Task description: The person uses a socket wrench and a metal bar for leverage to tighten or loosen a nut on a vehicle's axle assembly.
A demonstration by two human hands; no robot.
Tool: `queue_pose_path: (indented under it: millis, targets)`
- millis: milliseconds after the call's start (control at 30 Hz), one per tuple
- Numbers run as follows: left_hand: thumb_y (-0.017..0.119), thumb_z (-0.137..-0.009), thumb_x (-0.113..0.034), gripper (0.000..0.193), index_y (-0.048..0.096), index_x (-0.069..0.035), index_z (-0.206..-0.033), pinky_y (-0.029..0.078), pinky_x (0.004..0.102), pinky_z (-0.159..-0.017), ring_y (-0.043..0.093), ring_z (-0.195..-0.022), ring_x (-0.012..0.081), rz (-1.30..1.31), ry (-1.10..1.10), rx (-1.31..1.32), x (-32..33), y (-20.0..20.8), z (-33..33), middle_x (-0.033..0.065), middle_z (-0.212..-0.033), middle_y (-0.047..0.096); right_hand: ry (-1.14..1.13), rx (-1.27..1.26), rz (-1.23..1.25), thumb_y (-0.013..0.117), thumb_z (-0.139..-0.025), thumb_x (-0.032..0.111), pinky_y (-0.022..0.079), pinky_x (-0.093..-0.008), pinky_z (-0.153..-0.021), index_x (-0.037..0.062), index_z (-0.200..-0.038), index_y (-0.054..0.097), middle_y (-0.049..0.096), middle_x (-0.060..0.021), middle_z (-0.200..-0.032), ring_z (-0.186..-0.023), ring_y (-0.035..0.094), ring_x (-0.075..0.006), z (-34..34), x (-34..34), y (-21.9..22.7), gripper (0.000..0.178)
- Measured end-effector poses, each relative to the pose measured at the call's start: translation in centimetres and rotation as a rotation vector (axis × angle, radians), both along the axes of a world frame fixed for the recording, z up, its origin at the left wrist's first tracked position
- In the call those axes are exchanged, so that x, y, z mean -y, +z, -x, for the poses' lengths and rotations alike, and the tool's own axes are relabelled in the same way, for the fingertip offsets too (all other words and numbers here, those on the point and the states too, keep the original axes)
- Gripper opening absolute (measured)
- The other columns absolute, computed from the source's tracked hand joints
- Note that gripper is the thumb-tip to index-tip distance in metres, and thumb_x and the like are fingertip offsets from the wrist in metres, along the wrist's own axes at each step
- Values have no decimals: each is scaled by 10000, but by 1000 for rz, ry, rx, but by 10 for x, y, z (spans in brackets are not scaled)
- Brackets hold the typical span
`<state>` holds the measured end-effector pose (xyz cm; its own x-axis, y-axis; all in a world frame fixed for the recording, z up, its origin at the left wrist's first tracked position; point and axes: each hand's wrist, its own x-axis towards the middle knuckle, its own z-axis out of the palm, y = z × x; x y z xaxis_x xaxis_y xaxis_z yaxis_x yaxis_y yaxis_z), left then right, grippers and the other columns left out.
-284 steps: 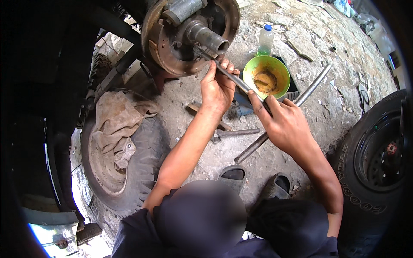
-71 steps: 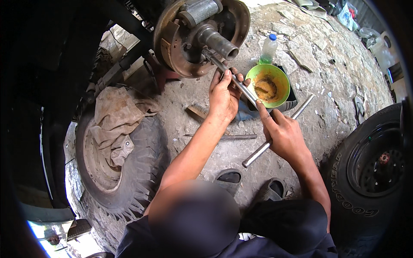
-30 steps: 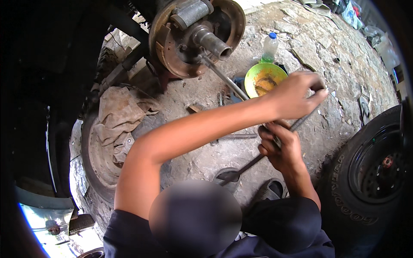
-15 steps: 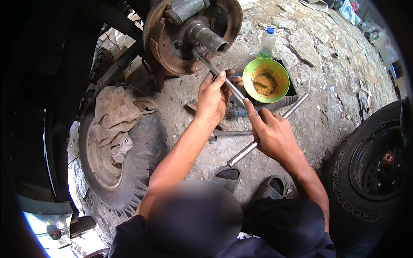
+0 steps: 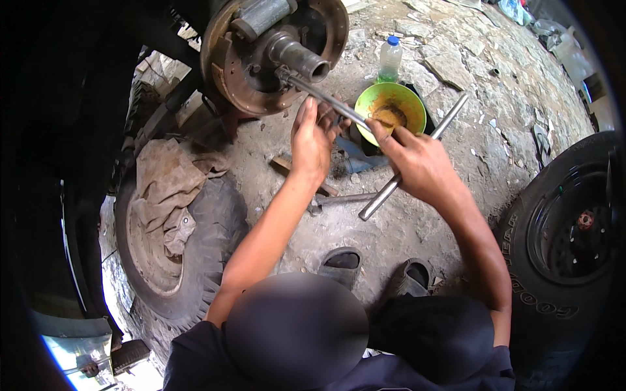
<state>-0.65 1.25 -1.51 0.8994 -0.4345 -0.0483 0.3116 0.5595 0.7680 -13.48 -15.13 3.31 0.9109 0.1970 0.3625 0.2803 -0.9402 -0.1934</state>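
My right hand [image 5: 420,159] is wrapped round a steel T-handle wrench [image 5: 338,106] where its shaft meets the crossbar. The wrench's far end meets the rusty round brake assembly [image 5: 227,75], just below the hollow spindle [image 5: 297,57] that sticks out of it. Just under the shaft is my left hand [image 5: 312,148], thumb raised and fingers apart; whether the fingertips touch the metal is hard to see. Beyond the shaft stands a green bowl [image 5: 366,99], stained orange-brown inside, with a dark object in it.
A clear bottle [image 5: 389,62] with a blue cap and green liquid stands behind the bowl. On the left is a treaded tire [image 5: 218,225] with a brown cloth [image 5: 166,179] over it. Another wheel [image 5: 521,260] is at right. A metal bar [image 5: 349,198] lies on the rough ground.
The wrench's crossbar has turned and risen with my right hand. My left thumb has come off the shaft, and that hand now sits below it. The whole view has shifted slightly.
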Motion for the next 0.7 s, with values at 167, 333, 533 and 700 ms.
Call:
queue_pose_path:
  millis: [167,333,533,700]
  targets:
    - [398,-1052,-251,340,491,1,-1260,497,487,-1012,610,-1104,311,14,-4,-145,7,2,0,146,-1169,596,10,-15,-150,634,-809,122,519,-425,-611,51,-1412,458,585,-149,-841,-654,616,-334,9,-7,-23,632]
    - [470,-1027,-174,267,526,21,-1199,585,472,-863,668,-934,299,66,102,-224,5,-4,-3,145,-1073,611,-63,56,-64,812,-706,167,437,-421,-971,112,-1461,411,593,-133,-1150,-1086,578,-325,9,38,-43,856]
    - [509,-1018,-260,278,553,-16,-1144,534,490,-952,629,-911,247,60,45,-178,9,-8,-8,75,-982,604,-416,425,-344,786,-805,202,449,-374,-641,13,-729,573,562,-125,-718,-664,550,-262,-32,126,-120,295]
    - [501,-1020,-307,281,549,-40,-1094,537,494,-950,633,-894,238,53,13,-148,6,-8,-11,57,-936,608,-463,581,-477,687,-918,182,330,-360,-427,6,-553,482,425,-116,-516,-418,391,-221,-53,112,-130,454]
